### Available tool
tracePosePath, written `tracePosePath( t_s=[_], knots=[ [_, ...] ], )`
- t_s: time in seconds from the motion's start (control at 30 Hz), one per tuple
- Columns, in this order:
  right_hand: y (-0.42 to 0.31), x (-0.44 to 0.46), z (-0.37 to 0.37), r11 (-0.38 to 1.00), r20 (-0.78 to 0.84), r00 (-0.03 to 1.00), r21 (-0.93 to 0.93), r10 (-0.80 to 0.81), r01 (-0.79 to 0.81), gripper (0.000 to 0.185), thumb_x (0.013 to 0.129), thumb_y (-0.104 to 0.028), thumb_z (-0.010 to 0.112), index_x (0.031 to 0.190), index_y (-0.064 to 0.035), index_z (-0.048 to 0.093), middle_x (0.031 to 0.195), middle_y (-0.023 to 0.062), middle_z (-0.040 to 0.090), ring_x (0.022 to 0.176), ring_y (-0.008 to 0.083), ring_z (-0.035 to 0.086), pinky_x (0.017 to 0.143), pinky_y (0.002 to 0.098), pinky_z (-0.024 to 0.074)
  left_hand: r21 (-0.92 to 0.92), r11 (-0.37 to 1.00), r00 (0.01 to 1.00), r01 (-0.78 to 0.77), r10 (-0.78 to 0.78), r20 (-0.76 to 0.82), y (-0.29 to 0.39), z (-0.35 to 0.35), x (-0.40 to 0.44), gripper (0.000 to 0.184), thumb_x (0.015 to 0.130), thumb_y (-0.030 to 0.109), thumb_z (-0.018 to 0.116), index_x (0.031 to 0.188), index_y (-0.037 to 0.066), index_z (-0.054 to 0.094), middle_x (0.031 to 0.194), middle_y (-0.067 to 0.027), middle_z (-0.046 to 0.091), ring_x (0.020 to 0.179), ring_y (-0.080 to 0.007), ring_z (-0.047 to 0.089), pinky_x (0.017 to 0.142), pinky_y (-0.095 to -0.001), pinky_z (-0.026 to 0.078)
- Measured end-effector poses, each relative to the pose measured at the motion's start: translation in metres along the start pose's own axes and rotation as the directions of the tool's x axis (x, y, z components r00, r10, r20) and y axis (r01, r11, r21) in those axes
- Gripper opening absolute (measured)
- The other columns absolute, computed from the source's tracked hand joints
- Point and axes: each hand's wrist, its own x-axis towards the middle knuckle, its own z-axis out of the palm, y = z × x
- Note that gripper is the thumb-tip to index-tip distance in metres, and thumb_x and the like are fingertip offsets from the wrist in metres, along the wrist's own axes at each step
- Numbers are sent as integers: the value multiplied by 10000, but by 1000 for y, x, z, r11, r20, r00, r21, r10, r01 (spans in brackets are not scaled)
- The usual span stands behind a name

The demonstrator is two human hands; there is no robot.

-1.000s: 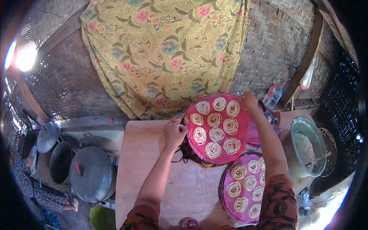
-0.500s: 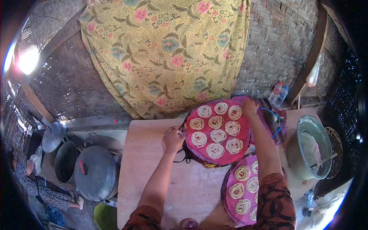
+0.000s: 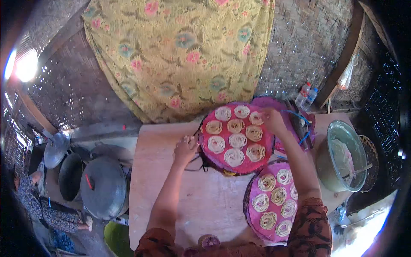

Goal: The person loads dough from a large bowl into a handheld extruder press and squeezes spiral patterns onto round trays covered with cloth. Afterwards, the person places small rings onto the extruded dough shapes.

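Observation:
A round tray lined with pink cloth (image 3: 222,165) bears several pale noodle-like coils. My left hand (image 3: 186,147) is at the tray's left edge with its fingers curled; what they hold, if anything, is too small to tell. Over the upper right of the tray, my right hand (image 3: 271,121) has its fingertips by a coil (image 3: 257,118), partly hiding it; its grip is unclear. A second pink-lined tray (image 3: 252,214) with similar coils lies nearer me, partly under my right forearm.
The wooden table (image 3: 162,141) carries a large green tub (image 3: 338,171) at right. Two bottles (image 3: 305,96) stand behind. Left are a lidded pot (image 3: 104,188), an open pan (image 3: 70,176) and another person (image 3: 51,214). A patterned cloth (image 3: 184,55) hangs ahead.
My right hand has moved from the upper right edge of the tray inward over a coil. My left hand stays by the left edge. The whole view has shifted slightly.

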Motion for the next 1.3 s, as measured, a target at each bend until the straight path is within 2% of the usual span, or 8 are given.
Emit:
tracePosePath(
  t_s=[0.37, 0.53, 0.6, 0.7, 0.77, 0.93, 1.13, 1.3],
  knots=[
    [-158, -299, 33, 652, 633, 283, 758, -721, -33, 269, 816, -129, 618, 1079, -67, 610, 1107, 147, 586, 958, 305, 594, 825, 363, 481, 22, 995, 992, -100, 102, -76, -64, -125, -128, 272, 802, 225, 626, 1033, 87, 585, 1055, -138, 589, 1030, -325, 541, 903, -410, 416],
    [-159, -356, 62, 654, 570, 335, 716, -750, 244, 332, 830, -84, 566, 1162, -86, 562, 1120, 163, 586, 926, 288, 600, 795, 371, 485, 73, 997, 992, -35, 44, -122, -123, -157, -214, 227, 792, 118, 614, 1004, 41, 582, 1002, -150, 587, 962, -318, 560, 864, -392, 441],
    [-161, -353, 64, 755, 764, 289, 633, -576, -169, 345, 846, -76, 537, 1190, -94, 549, 978, 173, 628, 810, 223, 617, 714, 346, 500, 97, 993, 985, 68, -52, -163, -132, -157, -243, 207, 790, 81, 605, 989, 29, 583, 984, -152, 585, 937, -315, 565, 843, -391, 449],
    [-150, -355, 76, 791, 832, 268, 549, -486, -269, 288, 903, -92, 476, 1172, -57, 570, 811, 101, 648, 651, 130, 605, 613, 287, 514, -416, 895, 917, 161, -291, -272, -133, -154, -281, 139, 802, 32, 552, 936, 8, 577, 957, -159, 578, 900, -320, 565, 807, -401, 447],
    [-153, -355, 75, 779, 824, 263, 563, -502, -276, 273, 909, -99, 474, 1154, -53, 586, 805, 93, 646, 640, 118, 598, 600, 275, 510, -5, 996, 868, 85, -76, -491, -131, -151, -292, 91, 808, 5, 519, 884, 5, 570, 918, -155, 574, 871, -331, 555, 777, -415, 439],
    [-167, -360, 64, 845, 920, 303, 358, -248, -396, 223, 887, -107, 513, 1071, -41, 620, 820, 76, 660, 698, 144, 606, 636, 300, 504, 28, 996, 847, 87, -59, -529, -138, -149, -292, 64, 806, 14, 527, 860, 9, 562, 884, -151, 578, 853, -335, 548, 766, -420, 434],
    [-156, -371, 80, 840, 708, 547, 542, -446, -17, 203, 865, -92, 540, 1042, -29, 617, 813, 80, 668, 697, 157, 605, 645, 302, 491, 23, 988, 860, 151, -120, -496, -133, -150, -292, 80, 799, 11, 529, 868, 9, 570, 884, -146, 583, 854, -329, 549, 778, -418, 434],
    [-164, -355, 54, 839, 737, 540, 535, -407, -98, 237, 833, -113, 524, 1041, -46, 616, 862, 174, 664, 777, 242, 649, 706, 357, 502, 18, 986, 867, 168, -139, -479, -137, -149, -291, 68, 789, 6, 531, 846, 9, 567, 875, -137, 589, 868, -324, 547, 805, -409, 430]
  ],
)
